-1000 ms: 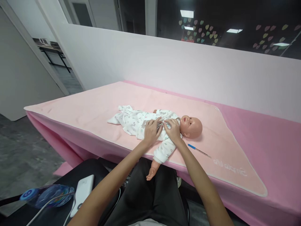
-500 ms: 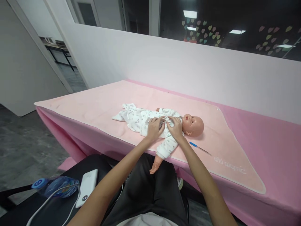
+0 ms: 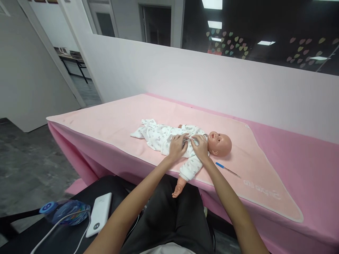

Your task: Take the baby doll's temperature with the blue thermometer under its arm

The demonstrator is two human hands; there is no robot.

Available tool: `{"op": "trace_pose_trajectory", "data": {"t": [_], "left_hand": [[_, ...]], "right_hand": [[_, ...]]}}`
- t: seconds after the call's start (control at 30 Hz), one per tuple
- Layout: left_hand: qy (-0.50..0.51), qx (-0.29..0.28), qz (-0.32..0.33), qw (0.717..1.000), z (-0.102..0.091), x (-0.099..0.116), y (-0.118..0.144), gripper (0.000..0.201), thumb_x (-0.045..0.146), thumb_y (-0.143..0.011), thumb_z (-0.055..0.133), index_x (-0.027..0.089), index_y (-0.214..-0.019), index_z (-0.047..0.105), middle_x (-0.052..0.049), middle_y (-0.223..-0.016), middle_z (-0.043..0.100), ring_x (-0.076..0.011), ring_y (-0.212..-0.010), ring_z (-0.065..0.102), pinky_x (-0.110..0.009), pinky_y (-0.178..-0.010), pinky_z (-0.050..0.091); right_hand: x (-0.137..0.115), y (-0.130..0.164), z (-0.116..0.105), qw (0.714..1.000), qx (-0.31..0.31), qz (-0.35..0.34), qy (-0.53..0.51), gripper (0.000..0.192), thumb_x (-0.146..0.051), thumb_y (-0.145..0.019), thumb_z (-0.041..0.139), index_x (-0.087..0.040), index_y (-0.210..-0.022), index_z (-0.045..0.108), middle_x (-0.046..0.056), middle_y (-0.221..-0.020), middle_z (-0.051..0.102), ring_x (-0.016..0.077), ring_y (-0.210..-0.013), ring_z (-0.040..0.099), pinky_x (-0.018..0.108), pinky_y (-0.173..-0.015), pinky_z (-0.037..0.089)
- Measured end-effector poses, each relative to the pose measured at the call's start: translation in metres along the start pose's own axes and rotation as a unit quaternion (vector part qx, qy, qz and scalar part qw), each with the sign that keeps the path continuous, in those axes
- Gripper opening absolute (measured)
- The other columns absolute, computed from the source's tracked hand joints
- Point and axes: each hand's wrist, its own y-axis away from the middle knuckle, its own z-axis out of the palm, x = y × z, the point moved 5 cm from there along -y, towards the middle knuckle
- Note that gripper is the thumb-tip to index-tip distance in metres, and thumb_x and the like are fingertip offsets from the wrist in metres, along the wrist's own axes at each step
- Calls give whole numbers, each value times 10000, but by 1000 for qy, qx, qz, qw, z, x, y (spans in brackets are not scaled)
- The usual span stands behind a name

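Observation:
A baby doll (image 3: 221, 143) in a white printed sleepsuit (image 3: 159, 135) lies on its back on a light pink blanket (image 3: 111, 123), head to the right. My left hand (image 3: 177, 146) and my right hand (image 3: 200, 147) rest side by side on the doll's chest, fingers pinching the front of the sleepsuit near the collar. One doll arm (image 3: 182, 180) hangs over the table's near edge. A thin blue-tipped thermometer (image 3: 227, 170) lies on the blanket just right of my right forearm.
The pink-covered table (image 3: 304, 158) runs along a white partition wall (image 3: 185, 74). At lower left, on a black surface, lie a white power bank (image 3: 100, 214) with a cable and a blue-capped plastic bottle (image 3: 66, 212). Grey floor and a doorway lie to the left.
My view has shifted slightly, so the doll sits a little further right and lower in the frame. Both hands stay on the doll's chest, fingers working the cloth.

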Motion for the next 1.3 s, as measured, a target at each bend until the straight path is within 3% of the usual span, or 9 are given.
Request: {"op": "trace_pose_trajectory", "data": {"t": [0.4, 0.73, 0.97, 1.3], "left_hand": [[-5, 5, -1, 1000, 0, -1, 0, 336, 145, -805, 439, 206, -1135, 454, -9, -972, 649, -189, -928, 530, -356, -854, 347], [6, 44, 7, 999, -3, 0, 3, 150, 158, -832, 436, 197, -964, 496, -31, -989, 619, -183, -930, 507, -347, -834, 377], [16, 23, 7, 1000, 0, -1, 3, 142, 159, -859, 380, 200, -847, 516, -31, -859, 618, -188, -878, 486, -348, -823, 389], [-1, 20, 32, 999, -5, 5, -2, 151, 258, -867, 427, 215, -895, 569, -14, -955, 626, -176, -954, 501, -354, -903, 364]], "right_hand": [[2, -1, 2, 1000, -15, 16, -11, 97, -235, -821, 515, -202, -785, 599, 31, -830, 640, 189, -837, 557, 317, -788, 427], [1, -1, 1, 1000, -10, 9, -21, 112, -246, -829, 504, -199, -768, 586, 31, -810, 638, 185, -816, 554, 313, -782, 426], [-1, 0, 1, 1000, -4, 7, -26, 107, -229, -822, 498, -201, -758, 580, 28, -792, 636, 185, -802, 551, 313, -767, 428], [-1, -1, -1, 1000, 20, 13, -17, 99, -182, -776, 475, -202, -714, 550, 27, -750, 619, 174, -764, 550, 296, -732, 434]]}}
